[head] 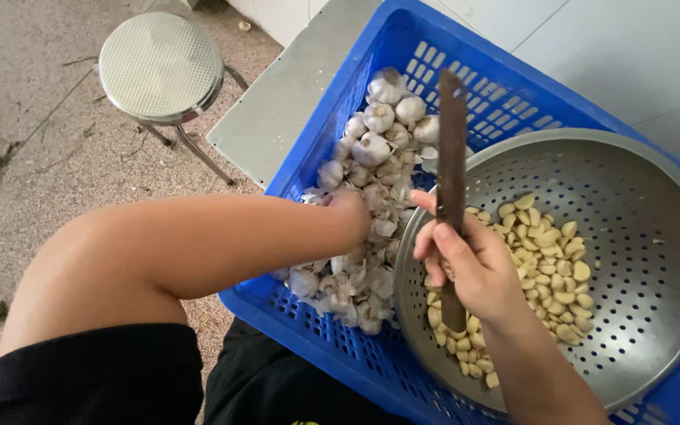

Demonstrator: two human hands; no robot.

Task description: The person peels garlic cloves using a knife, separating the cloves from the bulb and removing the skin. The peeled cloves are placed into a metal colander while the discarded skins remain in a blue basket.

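Blue crate [513, 94]: left hand [349, 206] among garlic bulbs [379, 149]; right hand [466, 267] grips knife [452, 157].

Blue slotted crate [505, 94], grey perforated colander [639, 189]

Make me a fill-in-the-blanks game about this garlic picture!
1. The garlic bulbs lie in a crate coloured ____.
2. The peeled cloves sit in a metal ____ full of holes.
3. The right hand grips a long ____.
4. The left hand reaches into the pile of ____.

Missing words: blue; colander; knife; garlic
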